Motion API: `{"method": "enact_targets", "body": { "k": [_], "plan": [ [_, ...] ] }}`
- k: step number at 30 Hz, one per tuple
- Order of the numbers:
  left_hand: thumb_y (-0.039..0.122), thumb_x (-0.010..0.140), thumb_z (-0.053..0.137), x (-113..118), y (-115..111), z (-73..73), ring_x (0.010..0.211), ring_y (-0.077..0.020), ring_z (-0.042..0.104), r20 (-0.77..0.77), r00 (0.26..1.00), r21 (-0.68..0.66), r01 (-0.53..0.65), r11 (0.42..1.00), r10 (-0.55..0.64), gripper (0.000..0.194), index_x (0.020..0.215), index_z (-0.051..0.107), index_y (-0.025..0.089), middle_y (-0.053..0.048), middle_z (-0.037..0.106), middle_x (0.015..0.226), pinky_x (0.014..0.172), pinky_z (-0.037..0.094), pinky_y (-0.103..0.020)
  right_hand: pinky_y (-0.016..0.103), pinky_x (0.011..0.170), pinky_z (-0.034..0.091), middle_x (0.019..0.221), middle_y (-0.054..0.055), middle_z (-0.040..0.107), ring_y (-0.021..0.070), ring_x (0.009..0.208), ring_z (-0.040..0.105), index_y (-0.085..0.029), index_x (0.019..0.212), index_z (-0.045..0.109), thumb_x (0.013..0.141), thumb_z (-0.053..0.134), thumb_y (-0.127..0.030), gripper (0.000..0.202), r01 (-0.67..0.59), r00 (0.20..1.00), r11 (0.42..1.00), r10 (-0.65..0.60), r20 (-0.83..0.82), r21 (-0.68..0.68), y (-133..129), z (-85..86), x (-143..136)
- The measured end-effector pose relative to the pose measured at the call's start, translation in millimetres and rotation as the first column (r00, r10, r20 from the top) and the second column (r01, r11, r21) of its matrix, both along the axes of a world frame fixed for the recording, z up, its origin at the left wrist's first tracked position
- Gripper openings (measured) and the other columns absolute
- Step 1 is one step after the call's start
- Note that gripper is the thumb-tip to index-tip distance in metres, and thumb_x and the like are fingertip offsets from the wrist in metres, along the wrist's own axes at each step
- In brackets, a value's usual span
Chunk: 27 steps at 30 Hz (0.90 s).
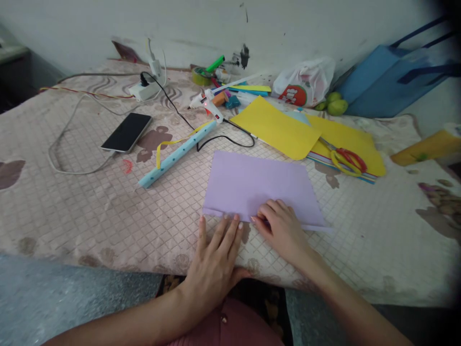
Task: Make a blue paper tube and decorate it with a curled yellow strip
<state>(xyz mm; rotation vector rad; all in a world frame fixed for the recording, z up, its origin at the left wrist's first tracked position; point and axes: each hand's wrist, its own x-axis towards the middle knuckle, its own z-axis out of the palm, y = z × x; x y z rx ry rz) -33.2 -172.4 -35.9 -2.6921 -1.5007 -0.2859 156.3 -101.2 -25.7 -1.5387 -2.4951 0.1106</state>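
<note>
A sheet of purple paper [259, 180] lies flat on the patterned tablecloth in front of me, with a narrow strip folded up along its near edge. My left hand [215, 262] is open, its fingers stretched out and their tips resting at the folded edge, left of the middle. Just right of it, my right hand [281, 226] is closed, fingers curled and thumb against the same fold, pressing on the paper. What lies under the curled fingers is hidden. Beyond the sheet's left side rests a light blue paper tube [176, 156] with a thin yellow strip [169, 142] on it.
A white glue gun [211, 105] lies behind the tube, its black cord looping rightward. Yellow sheets [277, 127] and scissors [347, 161] lie at the back right. A phone [127, 132] charges at left near a power strip [144, 90]. A blue bag [385, 81] stands against the wall.
</note>
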Motion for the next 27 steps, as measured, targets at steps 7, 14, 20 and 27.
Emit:
{"method": "enact_targets", "body": {
  "k": [7,14,20,27],
  "plan": [
    [0.064,0.081,0.037,-20.9,-8.7,-5.3,0.131,-0.0365,0.028,-0.006,0.998,0.037,-0.067,0.997,0.067,0.077,0.135,0.039,0.009,-0.019,0.033,0.143,0.106,0.006,-0.064,0.032,0.067,0.034,0.077,0.003,0.055,0.0198,0.079,0.049,-0.02,0.072,0.049,0.087,0.048,-0.031,0.019,0.009,1.0,1.0,-0.009,0.006,-0.006,-0.3,2.1,-0.5],
    [0.041,0.087,0.045,-53.9,0.4,8.6,0.118,-0.0305,0.044,0.166,0.975,-0.066,-0.138,0.988,0.148,0.059,0.135,0.033,0.011,-0.017,0.049,0.128,0.103,0.025,-0.057,0.032,0.066,0.033,0.076,0.003,0.055,0.0195,0.078,0.048,-0.02,0.071,0.048,0.087,0.048,-0.031,0.019,0.006,1.0,1.0,-0.006,-0.007,0.002,-0.3,0.1,-0.6],
    [0.025,0.088,0.043,-70.0,45.0,15.4,0.096,-0.0196,0.054,0.422,0.848,-0.212,-0.252,0.944,0.321,0.032,0.119,0.048,0.019,-0.008,0.057,0.103,0.082,0.044,-0.038,0.032,0.067,0.033,0.076,0.003,0.054,0.0196,0.078,0.048,-0.02,0.071,0.048,0.087,0.048,-0.03,0.019,0.01,1.0,1.0,-0.01,-0.005,-0.015,-0.5,1.0,-0.8],
    [0.033,0.089,0.043,-54.6,68.8,21.4,0.089,-0.0199,0.051,0.348,0.888,-0.26,-0.219,0.941,0.302,0.02,0.087,0.058,0.019,-0.004,0.057,0.092,0.077,0.038,-0.037,0.032,0.066,0.033,0.076,0.003,0.055,0.0195,0.078,0.049,-0.02,0.072,0.05,0.088,0.047,-0.031,0.02,0.006,1.0,1.0,-0.006,0.006,0.002,-0.1,0.2,0.2]
  ]
}}
